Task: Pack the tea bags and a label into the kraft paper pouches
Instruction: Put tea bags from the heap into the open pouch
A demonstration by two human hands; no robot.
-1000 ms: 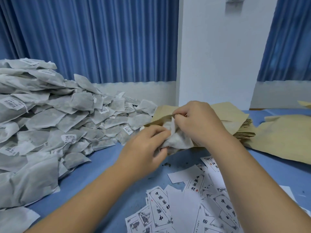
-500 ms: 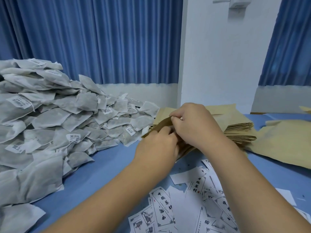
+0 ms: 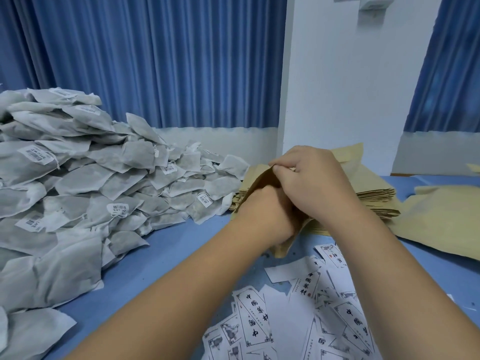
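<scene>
The right hand (image 3: pixel 311 188) pinches the pouch (image 3: pixel 257 182) by its upper lip above the stack (image 3: pixel 376 201) on the tabletop (image 3: pixel 168 255); such light, floppy paper looks best held there. The left hand (image 3: pixel 265 214) is buried inside, its grip hidden.

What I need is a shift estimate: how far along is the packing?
Done: unclear; contents of the pouches at right are unseen. In hand: the right hand pinches a kraft pouch open while the left hand reaches inside, fingers hidden. Left: a large heap of tea bags, scattered labels and a stack of flat pouches, so most remains.
</scene>
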